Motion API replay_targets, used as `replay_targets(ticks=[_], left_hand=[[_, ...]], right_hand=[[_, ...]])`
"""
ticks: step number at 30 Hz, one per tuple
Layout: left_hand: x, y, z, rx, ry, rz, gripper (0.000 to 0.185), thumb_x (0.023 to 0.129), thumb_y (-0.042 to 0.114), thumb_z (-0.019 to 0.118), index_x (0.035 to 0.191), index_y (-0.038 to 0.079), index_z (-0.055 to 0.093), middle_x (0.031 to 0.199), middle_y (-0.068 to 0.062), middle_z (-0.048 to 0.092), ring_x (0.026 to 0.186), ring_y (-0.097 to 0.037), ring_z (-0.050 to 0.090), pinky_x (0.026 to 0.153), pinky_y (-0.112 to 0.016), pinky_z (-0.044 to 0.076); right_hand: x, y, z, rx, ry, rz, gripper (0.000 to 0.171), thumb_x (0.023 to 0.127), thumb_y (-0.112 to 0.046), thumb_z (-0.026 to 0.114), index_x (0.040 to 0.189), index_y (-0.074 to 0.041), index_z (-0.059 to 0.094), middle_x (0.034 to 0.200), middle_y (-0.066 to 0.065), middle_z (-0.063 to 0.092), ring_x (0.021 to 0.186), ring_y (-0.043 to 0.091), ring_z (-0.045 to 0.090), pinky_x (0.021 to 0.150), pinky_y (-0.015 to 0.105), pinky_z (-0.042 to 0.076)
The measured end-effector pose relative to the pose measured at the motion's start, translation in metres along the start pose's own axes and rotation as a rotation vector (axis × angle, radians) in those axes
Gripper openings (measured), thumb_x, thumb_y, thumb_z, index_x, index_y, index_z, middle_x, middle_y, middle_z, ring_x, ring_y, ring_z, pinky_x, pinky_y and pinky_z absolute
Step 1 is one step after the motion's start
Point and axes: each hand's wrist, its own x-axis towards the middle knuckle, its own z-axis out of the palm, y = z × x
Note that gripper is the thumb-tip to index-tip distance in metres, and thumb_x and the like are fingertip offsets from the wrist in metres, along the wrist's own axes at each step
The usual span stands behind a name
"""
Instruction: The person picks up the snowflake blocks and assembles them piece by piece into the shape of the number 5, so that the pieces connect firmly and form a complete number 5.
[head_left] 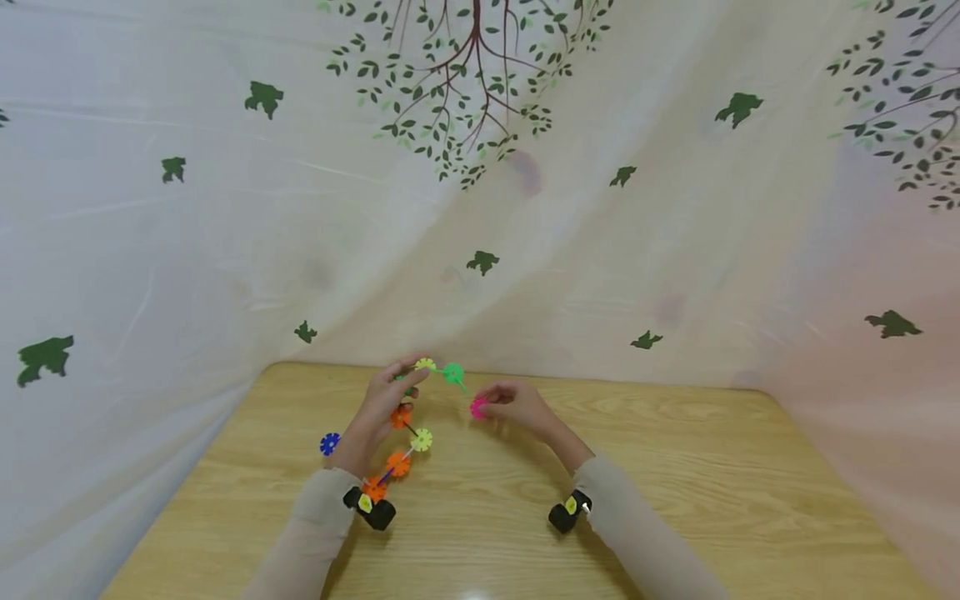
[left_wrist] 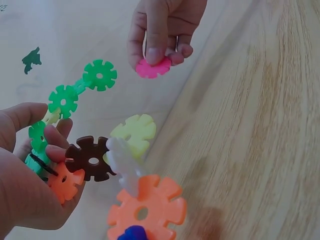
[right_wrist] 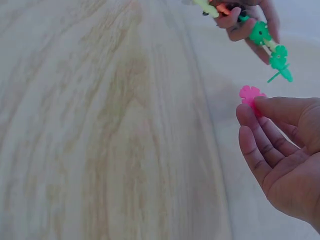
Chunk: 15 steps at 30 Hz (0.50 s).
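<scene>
My left hand (head_left: 378, 408) grips a chain of interlocked plastic snowflake discs (head_left: 408, 429) above the wooden table (head_left: 675, 475). The chain shows green discs (left_wrist: 99, 75) at its free end, then a brown disc (left_wrist: 90, 158), a pale yellow disc (left_wrist: 134, 132), a white one and orange discs (left_wrist: 145, 210). My right hand (head_left: 513, 404) pinches a single pink disc (head_left: 477, 407) between thumb and fingers, a short way right of the green end (right_wrist: 277, 60). The pink disc (right_wrist: 250, 95) and the chain stay apart.
A loose blue disc (head_left: 329, 443) lies on the table left of my left hand. A white cloth with green leaf and tree prints (head_left: 480, 208) hangs close behind and around the table. Black wrist cameras (head_left: 371, 507) sit on both sleeves.
</scene>
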Motion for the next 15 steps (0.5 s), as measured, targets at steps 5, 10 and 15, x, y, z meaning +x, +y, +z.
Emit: replay_targets(ticks=[5,10,15], left_hand=[[0.003,-0.001,0.002,0.019,-0.017,0.006,0.048,0.090,0.032,0.063,0.133,0.015,0.052,0.102,0.001,0.047,0.069,-0.008,0.047,0.050,-0.017,0.038],[0.002,0.000,0.005,0.010,-0.038,0.005,0.049,0.089,0.032,0.064,0.134,0.015,0.051,0.106,0.000,0.047,0.070,-0.009,0.047,0.051,-0.018,0.038],[0.002,0.002,0.010,-0.003,-0.042,-0.004,0.049,0.086,0.033,0.068,0.130,0.016,0.055,0.109,-0.001,0.050,0.069,-0.007,0.048,0.049,-0.018,0.037]], right_hand=[[-0.007,-0.006,-0.004,0.065,0.036,0.035,0.024,0.083,-0.012,0.071,0.101,0.001,0.066,0.087,0.015,0.070,0.072,0.022,0.068,0.070,0.052,0.054],[-0.011,-0.013,-0.008,0.125,0.044,0.059,0.025,0.084,-0.012,0.069,0.102,0.004,0.064,0.088,0.018,0.071,0.077,0.031,0.069,0.075,0.058,0.051],[-0.014,-0.018,-0.011,0.159,0.044,0.065,0.026,0.086,-0.008,0.067,0.105,0.008,0.061,0.089,0.019,0.071,0.079,0.036,0.068,0.076,0.058,0.050]])
